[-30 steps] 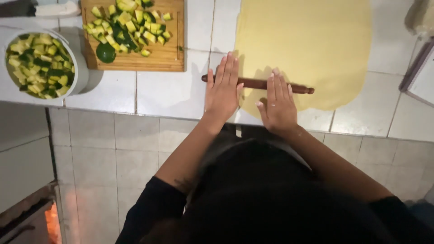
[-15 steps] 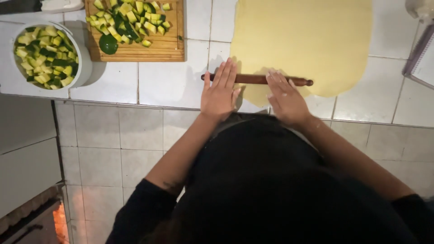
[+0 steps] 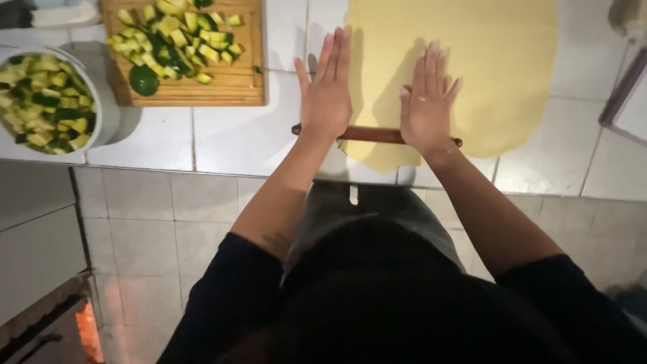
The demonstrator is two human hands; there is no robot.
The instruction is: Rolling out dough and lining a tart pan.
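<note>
Here the white tiled tabletop (image 3: pixel 236 138) is carrying everything, and across its right half a broad sheet of pale yellow dough (image 3: pixel 485 67) is lying flat, its near edge reaching almost to the tabletop's front. To the left a wooden board (image 3: pixel 229 87) is holding diced green squash (image 3: pixel 178 40), and further left a white bowl (image 3: pixel 101 101) is sitting full of the same dice.

A thin brown rolling pin (image 3: pixel 371 133) is lying crosswise over the dough's near edge — its left end is poking out past the dough onto bare tile. The left hand (image 3: pixel 327 91) is pressing on it with the heel of the palm, fingers together and stretched flat, clamped on nothing. The right hand (image 3: pixel 428 98) is doing likewise, its fingers slightly spread and also flat, resting over the dough.

Rolling well here looks to be a matter of keeping both palms level so the pin is bearing evenly — the near-left corner of the sheet seems thicker and more ragged than the rest, so weight probably wants to be shared rather than leaning right. Open, relaxed fingers are letting the pin turn freely under the palms.
</note>
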